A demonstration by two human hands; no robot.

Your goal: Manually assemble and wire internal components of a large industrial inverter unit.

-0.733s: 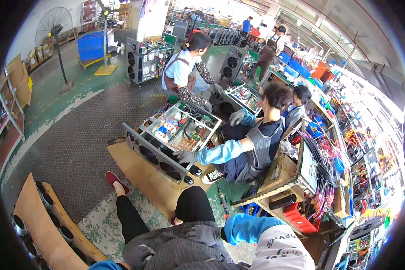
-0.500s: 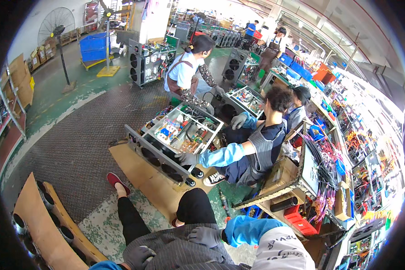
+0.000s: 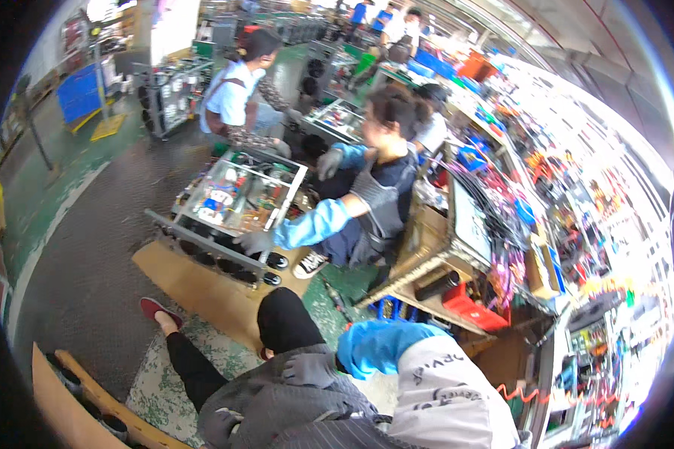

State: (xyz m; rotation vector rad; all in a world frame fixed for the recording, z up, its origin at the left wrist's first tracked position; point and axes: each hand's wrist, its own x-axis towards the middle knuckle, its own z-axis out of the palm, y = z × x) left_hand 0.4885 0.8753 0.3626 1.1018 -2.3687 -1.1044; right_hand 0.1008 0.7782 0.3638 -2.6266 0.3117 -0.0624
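My right hand (image 3: pixel 309 369), in a grey glove, rests on the dark striped apron (image 3: pixel 277 400) over my lap. Its fingers lie loosely on the cloth and hold nothing. At my left hip, near the lower edge, my left hand (image 3: pixel 221 425) also wears a grey glove; it lies against the apron with loose fingers, partly blurred, and nothing shows in it. A blue sleeve cover (image 3: pixel 386 346) wraps my right forearm. Beyond my knees, an open metal chassis (image 3: pixel 236 196) full of wiring and boards stands on cardboard, with a co-worker's gloved hand on its near frame.
Brown cardboard (image 3: pixel 183 277) lies on the floor ahead. A fan-lined panel (image 3: pixel 75 404) edges the lower left. At right, a wooden bench (image 3: pixel 427 277) carries cable bundles and a red bin (image 3: pixel 478 305). Two co-workers sit around the chassis; a tool lies on the floor by the bench.
My view has swung to the right, so the chassis, co-workers and bench sit further left in the picture. Both my hands stay resting on my lap.
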